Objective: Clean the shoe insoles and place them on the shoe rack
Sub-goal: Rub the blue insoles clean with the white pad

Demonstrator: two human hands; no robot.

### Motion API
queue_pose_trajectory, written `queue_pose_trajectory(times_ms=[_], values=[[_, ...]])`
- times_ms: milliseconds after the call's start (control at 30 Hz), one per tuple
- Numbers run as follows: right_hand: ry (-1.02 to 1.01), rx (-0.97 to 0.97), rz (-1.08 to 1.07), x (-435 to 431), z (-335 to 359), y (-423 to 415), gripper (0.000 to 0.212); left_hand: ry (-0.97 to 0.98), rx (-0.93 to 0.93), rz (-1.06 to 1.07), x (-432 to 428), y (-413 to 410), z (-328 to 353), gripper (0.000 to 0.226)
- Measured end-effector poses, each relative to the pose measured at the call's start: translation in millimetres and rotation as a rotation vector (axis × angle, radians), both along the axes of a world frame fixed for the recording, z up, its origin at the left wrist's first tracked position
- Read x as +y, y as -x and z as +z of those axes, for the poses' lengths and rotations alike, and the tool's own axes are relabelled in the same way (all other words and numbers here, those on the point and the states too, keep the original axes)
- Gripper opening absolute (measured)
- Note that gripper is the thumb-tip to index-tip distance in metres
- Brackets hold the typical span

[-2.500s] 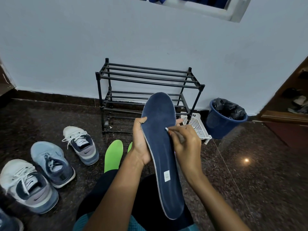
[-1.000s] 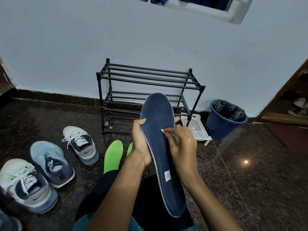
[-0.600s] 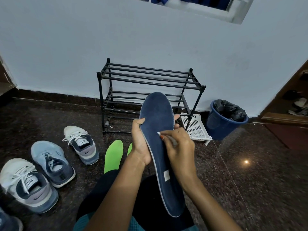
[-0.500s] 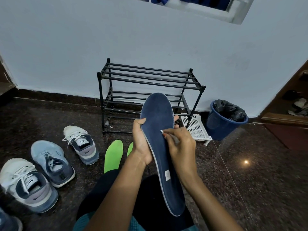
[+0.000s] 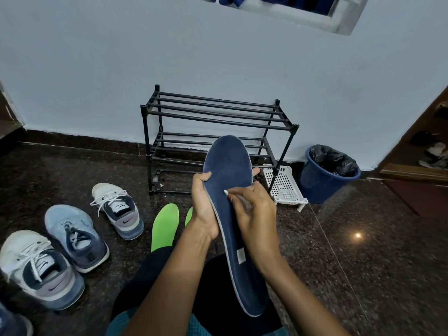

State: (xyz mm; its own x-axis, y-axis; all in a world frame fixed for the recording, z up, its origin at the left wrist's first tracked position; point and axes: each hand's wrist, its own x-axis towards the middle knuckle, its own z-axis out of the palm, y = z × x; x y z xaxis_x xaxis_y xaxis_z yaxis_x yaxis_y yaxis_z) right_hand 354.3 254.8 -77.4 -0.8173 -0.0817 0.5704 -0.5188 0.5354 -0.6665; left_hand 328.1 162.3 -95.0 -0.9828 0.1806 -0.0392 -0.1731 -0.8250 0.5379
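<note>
A navy insole [image 5: 230,170] is held up at the centre of the view, toe toward twelve o'clock. The left hand [image 5: 202,209] grips its left edge, fingers wrapped behind. The right hand [image 5: 257,214] pinches a thin white-tipped stick [image 5: 226,191] against its surface. A black shoe rack [image 5: 218,112] stands at twelve o'clock; green insoles [image 5: 164,224] lie on the floor at eight o'clock.

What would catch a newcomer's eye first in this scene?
The navy insole held up mid-frame: the left hand grips its edge while the right hand pinches a white-tipped stick against it. Next, the bright green insole on the dark floor, left of the hands, before the black shoe rack.
</note>
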Motion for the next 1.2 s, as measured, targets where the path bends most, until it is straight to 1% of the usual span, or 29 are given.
queue_pose_trajectory(times_ms=[100, 233, 400, 500, 633, 733, 767, 867, 933, 1033, 1200], values=[[-0.038, 0.015, 0.039, -3, -5, -10, 0.014, -0.042, 0.023, 0.001, 0, -3, 6, 0.064], [-0.07, -0.016, 0.086, -2, -9, -29, 0.017, -0.072, 0.016, 0.018, 0, -6, 9, 0.059], [-0.087, -0.011, 0.023, 0, -2, -13, 0.014, -0.032, 0.01, -0.018, 1, -4, 6, 0.066], [-0.074, 0.0, -0.014, -1, 0, -6, 0.014, -0.013, -0.002, -0.015, 1, -4, 6, 0.063], [-0.055, -0.008, 0.037, -3, -8, -22, 0.017, -0.044, 0.012, 0.0, -2, -6, 10, 0.06], [-0.032, -0.048, 0.076, -1, -12, -37, 0.016, -0.072, 0.025, 0.015, -4, -7, 13, 0.063], [-0.04, -0.042, 0.063, 0, -14, -38, 0.015, -0.073, 0.013, 0.02, -3, -7, 14, 0.063], [-0.147, 0.024, -0.045, 3, -13, -34, 0.016, -0.077, -0.012, 0.008, 0, -7, 13, 0.067], [-0.085, -0.009, -0.06, 5, -9, -24, 0.014, -0.065, -0.02, -0.007, 1, -8, 12, 0.069], [0.036, -0.078, -0.065, 8, 1, -9, 0.009, 0.027, -0.049, -0.022, 1, -9, 14, 0.072], [0.008, -0.102, -0.072, 9, 6, -1, 0.011, 0.068, -0.094, -0.001, 1, -7, 19, 0.073]])
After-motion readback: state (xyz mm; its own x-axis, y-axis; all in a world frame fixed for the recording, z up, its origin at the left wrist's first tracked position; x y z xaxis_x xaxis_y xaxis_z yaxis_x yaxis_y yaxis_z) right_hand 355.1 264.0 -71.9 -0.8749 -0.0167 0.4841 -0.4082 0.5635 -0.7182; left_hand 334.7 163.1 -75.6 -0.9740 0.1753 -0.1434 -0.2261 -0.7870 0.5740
